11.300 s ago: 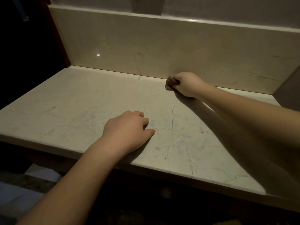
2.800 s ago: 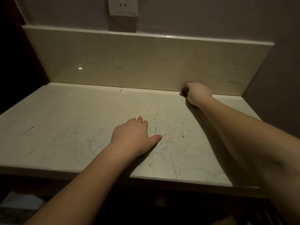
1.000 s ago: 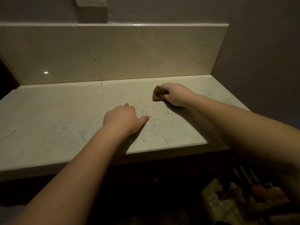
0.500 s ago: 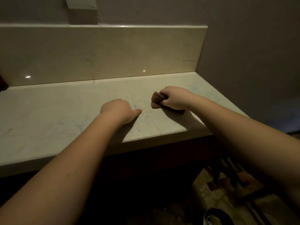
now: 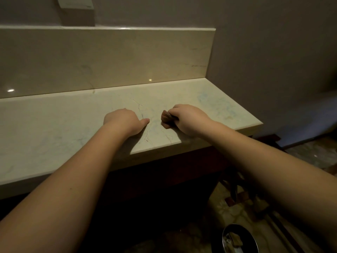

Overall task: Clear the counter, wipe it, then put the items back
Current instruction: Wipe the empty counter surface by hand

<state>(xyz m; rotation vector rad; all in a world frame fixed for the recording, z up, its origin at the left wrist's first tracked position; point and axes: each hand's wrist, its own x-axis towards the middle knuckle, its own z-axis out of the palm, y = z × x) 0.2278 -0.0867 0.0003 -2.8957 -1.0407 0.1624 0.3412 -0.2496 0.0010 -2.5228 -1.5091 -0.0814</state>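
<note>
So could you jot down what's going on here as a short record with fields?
surface: pale marble counter with a backsplash
right hand: grips a small brown cloth against the counter near its front edge
left hand: rests on the counter, holds nothing
wall: socket above the backsplash
floor: round metal bin at lower right
stage: wiping, no items on the visible counter
</note>
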